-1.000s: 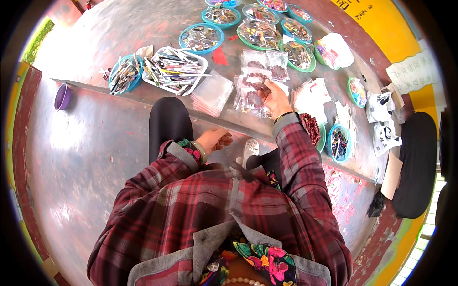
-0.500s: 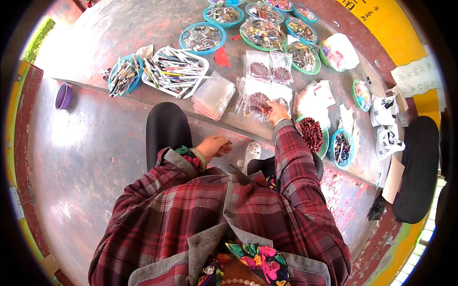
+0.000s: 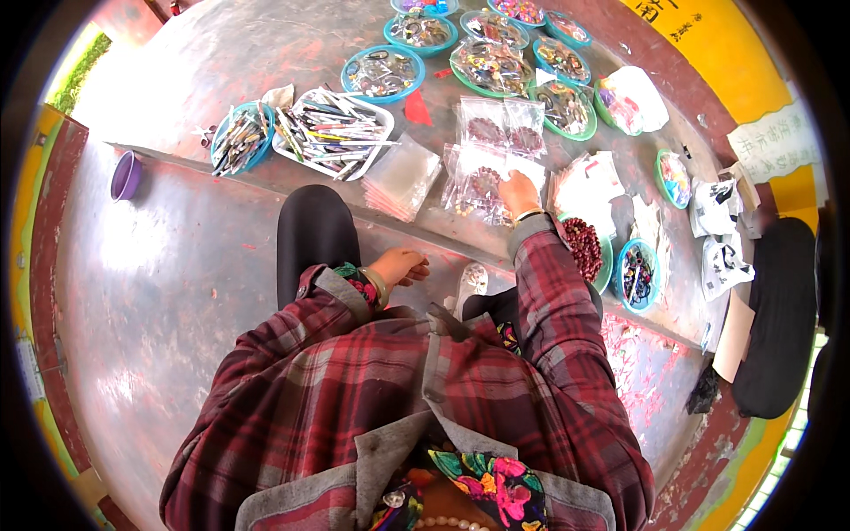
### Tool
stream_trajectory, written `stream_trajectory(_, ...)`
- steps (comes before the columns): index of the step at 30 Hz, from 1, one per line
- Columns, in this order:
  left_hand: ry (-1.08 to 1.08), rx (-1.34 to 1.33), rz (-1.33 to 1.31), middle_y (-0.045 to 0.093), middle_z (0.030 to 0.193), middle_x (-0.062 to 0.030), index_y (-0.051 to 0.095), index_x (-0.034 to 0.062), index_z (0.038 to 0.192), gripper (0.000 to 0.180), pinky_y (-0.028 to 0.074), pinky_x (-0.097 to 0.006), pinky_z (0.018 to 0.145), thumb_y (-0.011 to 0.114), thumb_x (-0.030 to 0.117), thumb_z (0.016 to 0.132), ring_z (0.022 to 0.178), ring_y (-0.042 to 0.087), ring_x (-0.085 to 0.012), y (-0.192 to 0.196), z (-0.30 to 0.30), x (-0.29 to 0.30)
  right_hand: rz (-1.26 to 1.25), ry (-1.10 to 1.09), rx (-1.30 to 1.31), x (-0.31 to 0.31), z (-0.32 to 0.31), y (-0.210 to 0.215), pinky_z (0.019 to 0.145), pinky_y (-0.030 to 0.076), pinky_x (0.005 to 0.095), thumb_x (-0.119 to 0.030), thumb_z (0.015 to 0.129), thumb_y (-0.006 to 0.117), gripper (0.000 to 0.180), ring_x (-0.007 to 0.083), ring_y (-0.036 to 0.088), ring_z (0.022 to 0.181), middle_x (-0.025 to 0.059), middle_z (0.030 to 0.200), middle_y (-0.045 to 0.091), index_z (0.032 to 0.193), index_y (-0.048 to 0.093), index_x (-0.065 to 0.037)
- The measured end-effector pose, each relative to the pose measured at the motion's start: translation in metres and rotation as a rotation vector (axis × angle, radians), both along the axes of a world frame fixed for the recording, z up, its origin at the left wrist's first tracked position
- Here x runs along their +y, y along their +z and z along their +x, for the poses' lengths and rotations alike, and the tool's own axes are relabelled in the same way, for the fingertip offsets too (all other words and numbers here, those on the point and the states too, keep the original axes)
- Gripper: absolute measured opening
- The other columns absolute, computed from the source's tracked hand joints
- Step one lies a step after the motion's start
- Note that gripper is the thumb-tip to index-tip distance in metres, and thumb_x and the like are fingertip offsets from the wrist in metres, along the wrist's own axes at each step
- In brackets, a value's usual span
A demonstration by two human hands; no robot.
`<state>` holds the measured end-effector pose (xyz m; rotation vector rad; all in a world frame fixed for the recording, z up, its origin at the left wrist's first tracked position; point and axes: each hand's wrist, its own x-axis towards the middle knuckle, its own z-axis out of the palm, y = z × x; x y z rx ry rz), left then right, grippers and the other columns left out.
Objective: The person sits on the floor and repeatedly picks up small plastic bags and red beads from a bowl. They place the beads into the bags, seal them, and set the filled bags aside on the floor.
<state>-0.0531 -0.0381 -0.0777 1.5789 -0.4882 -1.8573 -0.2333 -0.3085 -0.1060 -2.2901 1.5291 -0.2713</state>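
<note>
My right hand (image 3: 521,193) reaches over a pile of clear plastic bags (image 3: 464,202) that hold dark red bead strings (image 3: 485,182). Its fingers are bent together at the right part of this pile; what they pinch, if anything, is too small to make out. My left hand (image 3: 400,265) hovers beside my left knee with nothing in it, fingers loosely apart. Just beyond the pile lie more bags with red beads (image 3: 485,131). To its left is a stack of flat clear bags (image 3: 403,177). Close to my right forearm stands a green bowl of dark red beads (image 3: 583,248).
A white tray of pens (image 3: 390,117) and a blue basket of pens (image 3: 241,140) stand at left. Several basins of small goods, one a blue basin (image 3: 383,96), fill the far side. A blue basket (image 3: 655,288) is at right, a purple bowl (image 3: 126,177) far left.
My right hand has moved slightly away from me and right across the bag pile, its fingers now more curled. My left hand stays nearly where it was. The whole view has shifted slightly.
</note>
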Motion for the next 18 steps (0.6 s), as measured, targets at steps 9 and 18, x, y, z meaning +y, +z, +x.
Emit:
stream_trajectory(9,-0.014,-0.095,0.036,0.065,0.095,-0.0097,0.059,0.0034,0.104,0.034,0.044,-0.028,0.064,0.048,0.03,0.087,0.086,0.062,-0.0184,-0.033,0.01,0.004,0.108,0.467,-0.122,0.134,0.011,0.127,0.069,0.047,0.0473,-0.026,0.081,0.049,0.025,0.039,0.06,0.077,0.0198,0.083,0.063,0.082,0.064,-0.006)
stream_trajectory(18,0.489,-0.188,0.002,0.049,0.054,-0.0012,0.051,0.009,0.061,0.02,0.035,-0.028,0.04,0.052,0.019,0.078,0.043,0.046,-0.0152,-0.105,0.046,-0.039,0.175,0.687,0.059,0.157,-0.001,0.1,0.068,0.048,0.0448,-0.025,0.077,0.061,0.021,0.0357,0.061,0.078,0.0173,0.078,0.063,0.082,0.063,-0.004)
